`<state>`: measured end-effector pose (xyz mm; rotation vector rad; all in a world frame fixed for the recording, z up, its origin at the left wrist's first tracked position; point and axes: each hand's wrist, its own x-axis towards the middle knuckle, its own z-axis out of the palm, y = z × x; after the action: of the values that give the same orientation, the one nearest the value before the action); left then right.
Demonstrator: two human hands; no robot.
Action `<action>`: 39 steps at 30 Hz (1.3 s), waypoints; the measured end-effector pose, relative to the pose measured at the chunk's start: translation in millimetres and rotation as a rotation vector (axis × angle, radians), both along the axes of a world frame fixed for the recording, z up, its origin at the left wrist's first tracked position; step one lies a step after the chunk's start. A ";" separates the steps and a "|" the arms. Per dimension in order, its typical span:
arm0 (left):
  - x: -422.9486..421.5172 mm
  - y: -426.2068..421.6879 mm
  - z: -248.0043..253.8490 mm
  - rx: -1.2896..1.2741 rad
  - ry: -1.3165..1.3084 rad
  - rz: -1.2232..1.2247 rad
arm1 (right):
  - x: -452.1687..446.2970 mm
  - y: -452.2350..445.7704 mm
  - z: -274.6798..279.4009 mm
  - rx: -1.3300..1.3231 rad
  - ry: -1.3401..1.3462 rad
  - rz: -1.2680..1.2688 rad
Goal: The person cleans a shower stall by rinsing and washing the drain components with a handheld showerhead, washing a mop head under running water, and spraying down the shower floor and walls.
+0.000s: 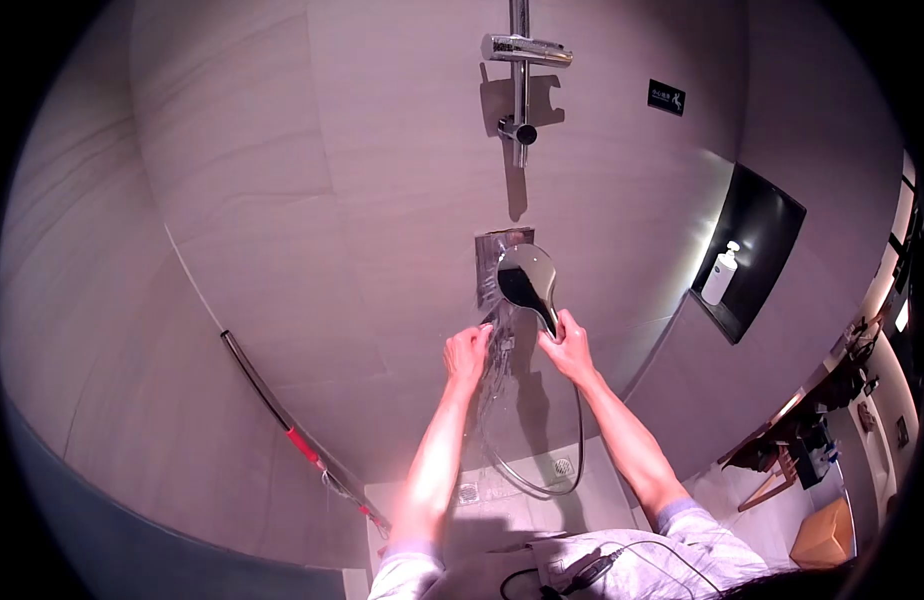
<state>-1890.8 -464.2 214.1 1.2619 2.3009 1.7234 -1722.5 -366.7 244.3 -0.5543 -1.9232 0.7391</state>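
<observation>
My right hand [570,348] is wrapped round the handle of a shiny shower head [528,280], whose round back faces me. Water streams down to the left of it, and its hose [580,440] loops below. My left hand [467,352] is closed beside the falling water, under the left edge of a metal wall plate [485,265]. Something dark shows at its fingertips, too small to make out. The shower head hides part of the plate.
Above, a chrome rail [520,90] with a holder is on the wall. To the right, a lit niche [767,240] holds a white pump bottle [720,275]. A black-and-red pole [300,443] leans at left. Floor drains [469,492] lie below, and a wooden stool [777,480] stands lower right.
</observation>
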 end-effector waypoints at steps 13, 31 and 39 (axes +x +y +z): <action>-18.2 38.1 28.4 0.042 0.078 -0.188 | -20.7 21.2 49.5 0.089 0.118 -0.032; -7.4 17.7 1.9 0.293 -0.655 -0.402 | 9.6 18.4 17.5 0.048 0.025 0.017; 0.5 -15.4 -74.4 0.206 -0.560 -0.131 | 4.5 -21.9 -67.5 0.003 -0.272 0.115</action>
<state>-1890.3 -479.7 139.7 0.7822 1.7276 1.9829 -1718.0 -388.6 176.8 -0.5698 -2.2223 0.7647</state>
